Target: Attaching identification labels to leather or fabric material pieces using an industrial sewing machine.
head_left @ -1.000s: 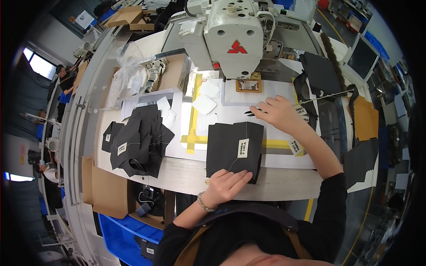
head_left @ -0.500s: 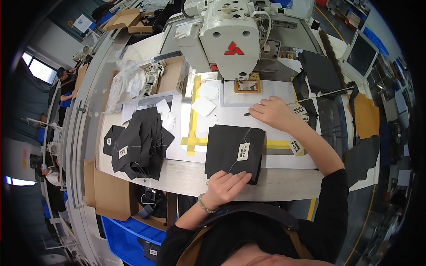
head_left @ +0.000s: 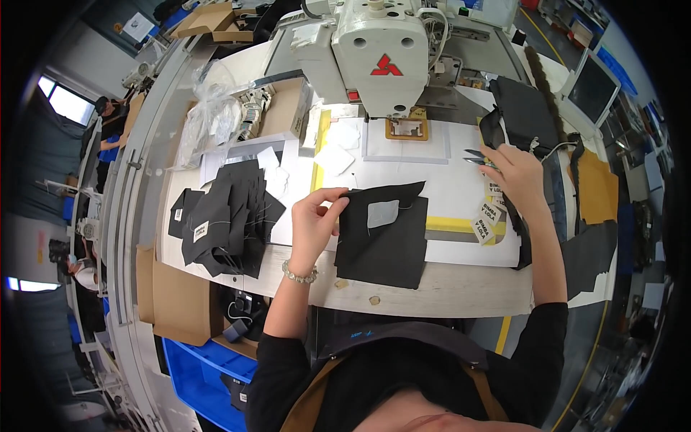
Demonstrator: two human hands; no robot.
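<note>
My left hand (head_left: 315,222) pinches the far-left corner of a black fabric piece (head_left: 385,253), lifting it at that edge. The piece lies underside up over the table's front, showing a whitish backing patch (head_left: 383,214) with a loose thread. Farther right, my right hand (head_left: 517,180) grips small thread snips (head_left: 473,158), blades pointing left. Cream printed labels (head_left: 484,219) lie below that hand. To the left rests a heap of black fabric pieces (head_left: 229,216), some with cream labels and trailing threads.
A white sewing machine (head_left: 381,54) with a brass-coloured clamp frame (head_left: 407,129) stands beyond the fabric. White backing squares (head_left: 334,159) lie left of the clamp. A cardboard box (head_left: 288,111) is at back left, a blue bin (head_left: 194,385) below the table, a screen (head_left: 594,88) at right.
The top fabric piece has been turned over, hiding its label and showing the patch. My left hand has moved up and left to its corner; my right hand has moved right with the snips.
</note>
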